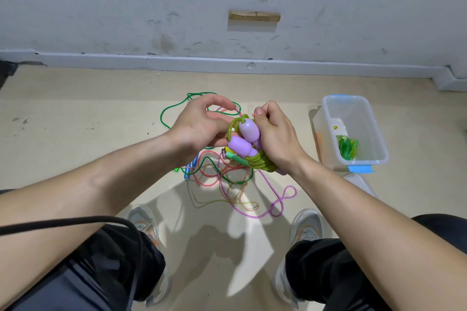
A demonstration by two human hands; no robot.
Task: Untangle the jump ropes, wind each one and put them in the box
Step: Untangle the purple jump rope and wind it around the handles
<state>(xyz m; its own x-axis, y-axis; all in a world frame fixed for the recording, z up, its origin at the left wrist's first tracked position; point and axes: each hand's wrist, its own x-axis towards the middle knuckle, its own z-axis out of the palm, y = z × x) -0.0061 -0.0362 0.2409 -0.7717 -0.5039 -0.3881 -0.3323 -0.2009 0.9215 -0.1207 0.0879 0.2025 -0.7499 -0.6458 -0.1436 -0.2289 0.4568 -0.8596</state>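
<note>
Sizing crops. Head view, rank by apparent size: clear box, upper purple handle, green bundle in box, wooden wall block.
1. clear box
2. wooden wall block
3. upper purple handle and green bundle: alike, handle nearer camera, unranked

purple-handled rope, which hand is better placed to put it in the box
Right. The right hand grips the wound purple-handled rope, and the box sits on that side; the left hand is farther from it.

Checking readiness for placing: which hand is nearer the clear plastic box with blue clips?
Right. The right hand, gripping the wound lime-green rope with purple handles, is just beside the clear plastic box; the left hand is farther left.
</note>
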